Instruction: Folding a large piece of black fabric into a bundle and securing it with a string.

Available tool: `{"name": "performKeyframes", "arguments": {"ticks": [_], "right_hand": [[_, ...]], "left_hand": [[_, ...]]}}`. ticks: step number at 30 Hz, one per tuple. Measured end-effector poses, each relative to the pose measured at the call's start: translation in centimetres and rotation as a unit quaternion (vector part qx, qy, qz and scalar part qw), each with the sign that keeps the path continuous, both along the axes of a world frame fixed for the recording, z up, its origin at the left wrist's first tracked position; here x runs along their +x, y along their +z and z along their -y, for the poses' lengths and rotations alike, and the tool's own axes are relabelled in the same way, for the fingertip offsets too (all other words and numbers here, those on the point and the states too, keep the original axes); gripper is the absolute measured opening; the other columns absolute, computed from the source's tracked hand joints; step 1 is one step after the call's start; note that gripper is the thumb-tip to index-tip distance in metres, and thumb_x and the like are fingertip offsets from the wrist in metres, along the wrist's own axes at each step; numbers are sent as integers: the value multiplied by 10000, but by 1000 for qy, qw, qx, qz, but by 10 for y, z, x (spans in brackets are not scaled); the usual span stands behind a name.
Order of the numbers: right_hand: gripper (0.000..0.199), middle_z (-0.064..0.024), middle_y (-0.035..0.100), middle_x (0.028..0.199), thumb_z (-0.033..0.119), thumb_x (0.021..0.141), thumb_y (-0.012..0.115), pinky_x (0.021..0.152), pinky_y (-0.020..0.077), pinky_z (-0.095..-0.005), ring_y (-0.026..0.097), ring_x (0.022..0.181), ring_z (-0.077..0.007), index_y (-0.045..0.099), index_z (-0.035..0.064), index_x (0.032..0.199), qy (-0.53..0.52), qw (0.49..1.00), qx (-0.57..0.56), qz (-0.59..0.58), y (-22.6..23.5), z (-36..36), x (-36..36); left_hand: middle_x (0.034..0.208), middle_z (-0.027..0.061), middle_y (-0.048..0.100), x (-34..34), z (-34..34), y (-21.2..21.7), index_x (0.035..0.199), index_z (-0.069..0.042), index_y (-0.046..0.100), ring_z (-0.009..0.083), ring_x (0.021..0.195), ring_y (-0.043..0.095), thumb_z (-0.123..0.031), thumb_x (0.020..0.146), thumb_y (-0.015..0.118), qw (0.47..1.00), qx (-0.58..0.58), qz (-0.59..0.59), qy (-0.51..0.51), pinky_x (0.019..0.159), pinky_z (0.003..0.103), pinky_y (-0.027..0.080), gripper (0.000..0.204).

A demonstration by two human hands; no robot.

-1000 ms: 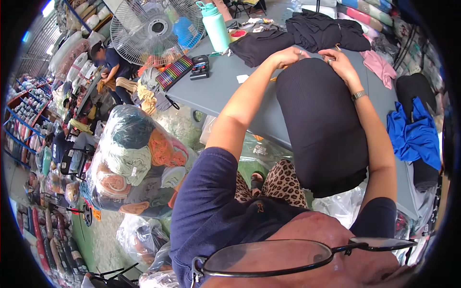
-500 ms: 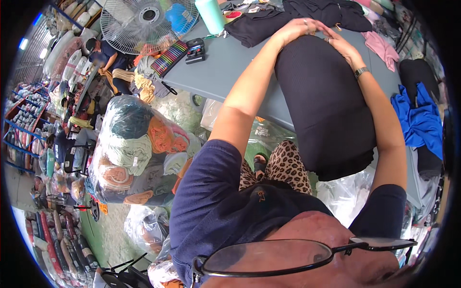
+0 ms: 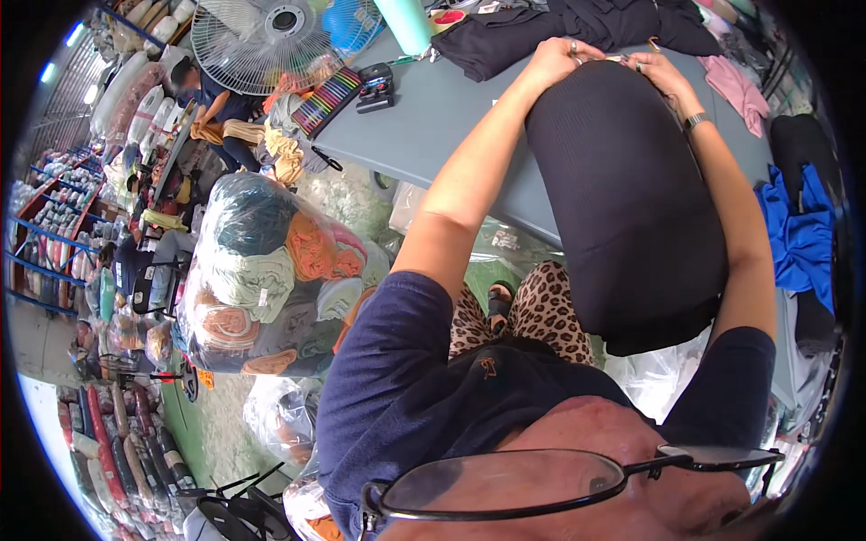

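A thick roll of black ribbed fabric (image 3: 622, 207) rests on the grey table and overhangs its near edge, toward my body. My arms reach along both sides of it. At the roll's far end, my left hand (image 3: 557, 65) has its fingers bent inward over the top left corner. Across from it, my right hand (image 3: 666, 79) is closed in a pinch at the top right corner. A small pale bit shows between the fingertips, too small to name. The fingertips are partly hidden behind the roll.
Black cloth (image 3: 492, 43) and a pink cloth (image 3: 735, 90) lie on the table (image 3: 424, 126), with a mint bottle (image 3: 406, 25), a pen set (image 3: 327, 104) and a fan (image 3: 284, 41) to the left. Blue cloth (image 3: 798, 225) is at right. A bagged fabric bundle (image 3: 271, 279) stands left; a person (image 3: 216, 108) sits beyond.
My hands have moved apart at the roll's far end, where the fingertips met before. The right fingers have bent inward. The whole view has shifted slightly.
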State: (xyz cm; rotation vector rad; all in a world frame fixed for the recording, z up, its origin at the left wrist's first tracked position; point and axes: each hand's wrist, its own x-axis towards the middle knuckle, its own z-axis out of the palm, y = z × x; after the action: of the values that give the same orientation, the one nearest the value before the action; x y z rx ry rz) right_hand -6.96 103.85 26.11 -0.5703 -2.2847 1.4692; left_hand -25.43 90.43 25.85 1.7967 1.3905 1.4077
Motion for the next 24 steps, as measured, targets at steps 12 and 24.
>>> {"name": "performKeyframes", "arguments": {"ticks": [12, 24], "right_hand": [[236, -182, 599, 808, 150, 769, 485, 594, 429, -352, 550, 598, -246, 515, -28, 920, -49, 905, 399, -138, -75, -4, 30], [244, -156, 606, 778, 117, 721, 493, 565, 430, -343, 553, 578, -228, 538, -15, 921, -84, 939, 332, 41, -66, -5, 51]], "left_hand": [[761, 54, 633, -73, 99, -58, 851, -167, 662, 183, 692, 606, -74, 712, 539, 960, -93, -226, 133, 637, 305, 475, 207], [830, 152, 585, 63, 226, -65, 880, -56, 607, 290, 737, 584, -52, 642, 563, 926, -80, -369, 3, 660, 355, 479, 242]]}}
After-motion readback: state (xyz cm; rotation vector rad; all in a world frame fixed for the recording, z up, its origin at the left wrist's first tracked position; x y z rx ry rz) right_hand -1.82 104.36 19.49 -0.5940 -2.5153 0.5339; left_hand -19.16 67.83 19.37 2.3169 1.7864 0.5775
